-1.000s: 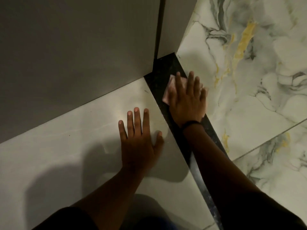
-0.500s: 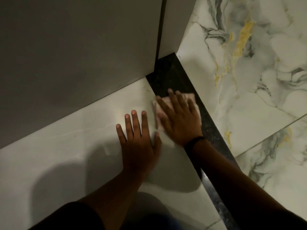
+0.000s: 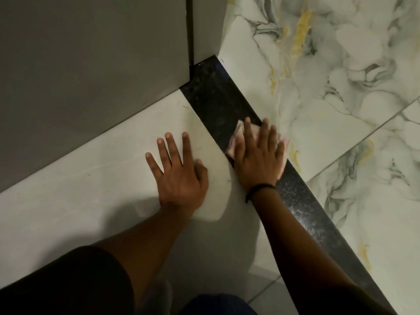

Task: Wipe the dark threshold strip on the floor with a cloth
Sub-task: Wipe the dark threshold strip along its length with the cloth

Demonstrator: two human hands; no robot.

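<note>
A: From the head view, where's the cloth?

B: Pressed flat on the dark threshold strip under the right hand, fingers spread, not gripping. The left hand is splayed empty on the pale floor tile.

A: Which step?

B: Mid-wipe, I'd judge. Next, probably stroke along the speckled stretch near the wrist.

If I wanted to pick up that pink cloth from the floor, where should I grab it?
Probably the far-left corner of the pink cloth, coming from the wall end of the dark threshold strip. The right hand lies flat on the middle, and that corner sticks out past the fingertips. The cloth lies flat, so pinch the edge from above.
</note>
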